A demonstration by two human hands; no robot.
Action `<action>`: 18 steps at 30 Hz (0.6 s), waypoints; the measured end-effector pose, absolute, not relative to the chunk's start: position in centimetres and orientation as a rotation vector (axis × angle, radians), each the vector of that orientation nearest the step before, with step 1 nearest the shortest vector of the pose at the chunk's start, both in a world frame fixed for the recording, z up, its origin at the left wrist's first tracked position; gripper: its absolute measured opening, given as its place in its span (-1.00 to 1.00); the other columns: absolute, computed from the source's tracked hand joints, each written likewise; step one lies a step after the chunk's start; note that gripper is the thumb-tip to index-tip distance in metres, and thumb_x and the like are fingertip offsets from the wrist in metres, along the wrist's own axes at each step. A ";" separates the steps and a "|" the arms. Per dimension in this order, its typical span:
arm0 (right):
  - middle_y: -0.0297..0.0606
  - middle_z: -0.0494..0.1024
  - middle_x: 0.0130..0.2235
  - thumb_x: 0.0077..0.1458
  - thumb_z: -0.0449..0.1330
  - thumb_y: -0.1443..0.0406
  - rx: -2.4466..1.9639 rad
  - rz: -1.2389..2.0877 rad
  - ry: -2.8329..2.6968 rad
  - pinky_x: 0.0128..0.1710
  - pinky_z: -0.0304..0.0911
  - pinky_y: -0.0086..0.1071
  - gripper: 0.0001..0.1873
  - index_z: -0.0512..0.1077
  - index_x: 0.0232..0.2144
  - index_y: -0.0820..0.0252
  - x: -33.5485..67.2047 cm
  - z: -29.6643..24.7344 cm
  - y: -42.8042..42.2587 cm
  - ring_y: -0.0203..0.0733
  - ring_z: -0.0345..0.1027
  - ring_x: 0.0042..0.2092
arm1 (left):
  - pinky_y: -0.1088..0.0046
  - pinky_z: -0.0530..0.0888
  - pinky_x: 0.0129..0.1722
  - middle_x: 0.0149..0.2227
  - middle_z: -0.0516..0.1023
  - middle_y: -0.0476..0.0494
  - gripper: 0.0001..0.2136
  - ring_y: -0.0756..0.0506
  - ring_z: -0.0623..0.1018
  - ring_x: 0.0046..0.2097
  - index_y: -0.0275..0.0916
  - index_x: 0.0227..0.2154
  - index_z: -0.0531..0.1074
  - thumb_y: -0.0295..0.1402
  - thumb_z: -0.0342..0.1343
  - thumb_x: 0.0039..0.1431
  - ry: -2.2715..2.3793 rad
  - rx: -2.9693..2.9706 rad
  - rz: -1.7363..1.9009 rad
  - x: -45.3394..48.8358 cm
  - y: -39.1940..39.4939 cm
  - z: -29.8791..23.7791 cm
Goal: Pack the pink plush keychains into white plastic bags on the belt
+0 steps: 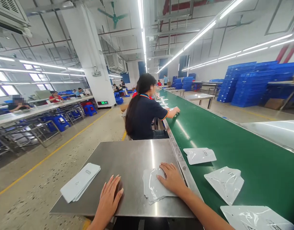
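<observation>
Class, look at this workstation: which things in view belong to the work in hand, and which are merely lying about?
Apparently the work in hand:
- glossy pouches, under the right hand
- white printed stack, beyond the left hand
- metal table
- white packets on the green belt

Apparently just around:
- blue crates, stacked at right
- blue stools, at left
- ceiling fan
</observation>
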State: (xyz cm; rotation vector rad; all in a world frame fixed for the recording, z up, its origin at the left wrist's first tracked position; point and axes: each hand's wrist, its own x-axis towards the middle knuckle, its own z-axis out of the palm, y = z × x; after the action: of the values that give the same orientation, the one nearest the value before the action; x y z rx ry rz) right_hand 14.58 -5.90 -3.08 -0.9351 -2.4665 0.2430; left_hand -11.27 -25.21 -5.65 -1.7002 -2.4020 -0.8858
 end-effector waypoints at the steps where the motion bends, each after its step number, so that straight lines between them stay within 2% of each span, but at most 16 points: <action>1: -0.17 0.35 0.05 0.08 0.03 0.09 -0.929 0.229 -2.460 0.16 -0.13 -0.11 -0.57 0.34 -0.05 0.17 14.5 -3.2 -5.9 -0.09 0.13 0.10 | 0.02 0.06 0.17 0.15 0.28 -0.11 -0.57 -0.21 0.13 0.23 -0.12 0.11 0.19 -0.19 -0.11 0.18 -2.388 -1.652 -0.804 -11.2 -26.4 -6.2; 5: -0.14 0.36 0.04 0.10 0.00 0.09 -0.909 0.183 -2.473 0.13 -0.11 -0.09 -0.56 0.33 -0.05 0.20 14.2 -3.6 -6.0 -0.06 0.14 0.09 | 0.13 0.10 0.18 0.18 0.23 -0.12 -0.56 -0.17 0.11 0.24 -0.15 0.14 0.14 -0.20 -0.15 0.21 -2.337 -1.606 -0.658 -10.1 -27.1 -6.2; 10: -0.12 0.37 0.02 0.11 -0.01 0.08 -0.925 0.143 -2.501 0.11 -0.08 -0.13 -0.53 0.30 -0.03 0.25 14.0 -3.0 -6.7 -0.05 0.17 0.06 | 0.16 0.08 0.18 0.17 0.24 -0.15 -0.57 -0.19 0.11 0.24 -0.17 0.11 0.19 -0.19 -0.14 0.20 -2.346 -1.600 -0.722 -9.1 -26.6 -5.0; 18: -0.11 0.41 -0.02 0.11 -0.04 0.08 -1.008 0.134 -2.569 0.03 0.05 -0.15 -0.52 0.31 -0.04 0.25 13.5 -1.5 -7.0 -0.02 0.23 0.01 | 0.06 0.04 0.18 0.13 0.30 -0.23 -0.56 -0.28 0.16 0.21 -0.18 0.06 0.28 -0.14 -0.07 0.15 -2.329 -1.691 -1.188 -9.2 -27.0 -4.5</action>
State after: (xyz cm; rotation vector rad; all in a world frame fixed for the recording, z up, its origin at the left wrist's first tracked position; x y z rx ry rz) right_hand 13.51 -7.04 -1.50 -1.0084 -2.5692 0.1341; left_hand -9.19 -26.98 -4.52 -1.6907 -2.3295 -1.1883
